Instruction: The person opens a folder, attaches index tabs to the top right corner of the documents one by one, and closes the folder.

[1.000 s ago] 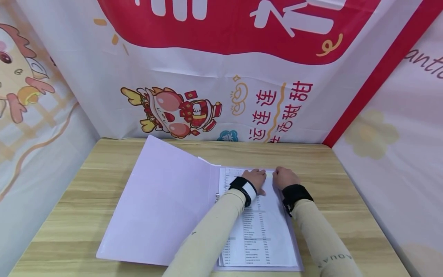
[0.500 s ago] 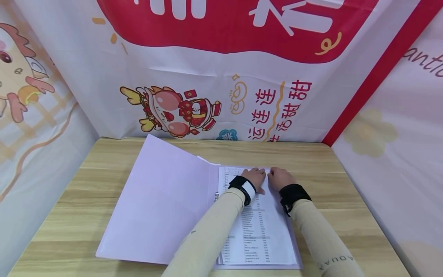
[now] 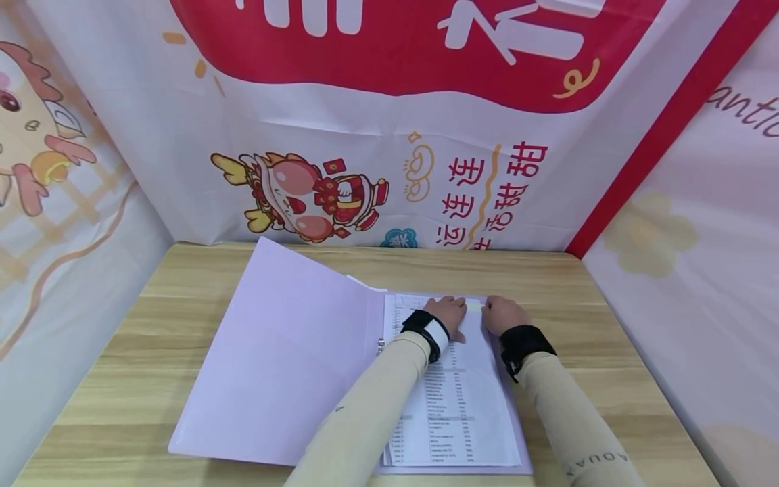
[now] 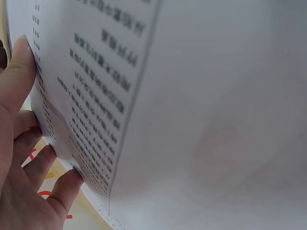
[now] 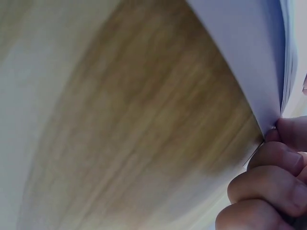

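A lilac ring binder (image 3: 292, 365) lies opened out, with a stack of printed sheets (image 3: 450, 419) on its right side. My left hand (image 3: 447, 314) rests on the upper part of the sheets, fingers spread and nearly straight; the left wrist view shows its fingertips (image 4: 72, 179) against the printed page. At the upper right corner my right hand (image 3: 504, 315) has curled fingers. Thumb (image 5: 292, 132) and forefinger pinch at the edge of the sheets in the right wrist view. Between the hands shows a pale yellow strip (image 3: 475, 306) on the page.
The binder's metal clip (image 3: 381, 345) stands by its spine, partly behind the left forearm. A white paper corner (image 3: 365, 283) sticks out behind the cover. All lies on a wood-grain table (image 3: 122, 379), with printed cloth (image 3: 389, 169) hanging at the back and both sides.
My right hand slid left toward the left hand, then back right to the sheets' corner, showing more of the yellow strip. The left hand and binder stay in place.
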A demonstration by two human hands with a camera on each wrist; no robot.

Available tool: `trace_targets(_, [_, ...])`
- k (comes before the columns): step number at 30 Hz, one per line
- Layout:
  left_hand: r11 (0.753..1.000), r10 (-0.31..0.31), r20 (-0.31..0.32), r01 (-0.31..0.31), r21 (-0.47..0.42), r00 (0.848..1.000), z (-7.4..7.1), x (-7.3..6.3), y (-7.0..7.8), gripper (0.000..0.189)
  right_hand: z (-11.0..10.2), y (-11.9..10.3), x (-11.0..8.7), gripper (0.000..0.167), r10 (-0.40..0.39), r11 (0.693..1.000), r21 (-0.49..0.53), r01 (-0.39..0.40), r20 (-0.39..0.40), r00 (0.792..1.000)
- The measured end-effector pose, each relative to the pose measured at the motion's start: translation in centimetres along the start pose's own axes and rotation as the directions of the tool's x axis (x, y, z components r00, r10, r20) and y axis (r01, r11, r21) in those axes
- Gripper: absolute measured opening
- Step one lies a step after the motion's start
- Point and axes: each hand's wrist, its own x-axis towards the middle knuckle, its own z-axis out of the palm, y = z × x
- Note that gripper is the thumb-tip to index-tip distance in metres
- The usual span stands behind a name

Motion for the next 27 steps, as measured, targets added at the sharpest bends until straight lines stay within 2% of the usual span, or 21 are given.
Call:
trace_targets(7, [1.000,-0.001,0.009,0.001,0.003,1.000,0.1,0.1,0.0,0.079,0.1,0.2,0.1,0.025,-0.010,1.000,-0.005,0.009,-0.021,1.000])
trace_targets(16, [0.999,0.033,-0.037,-0.034,-0.035,0.999,-1.8,-2.5,0.0,0.069,0.3,0.5,0.3,0.026,-0.010,1.000,0.018,0.010,-0.017,1.000])
trace_targets(27, [0.999,0.031,-0.110,-0.035,-0.035,0.993,0.0,-1.7,-0.4,0.057,0.1,0.9,0.2,0.025,-0.037,0.997,0.064,0.039,-0.023,0.999])
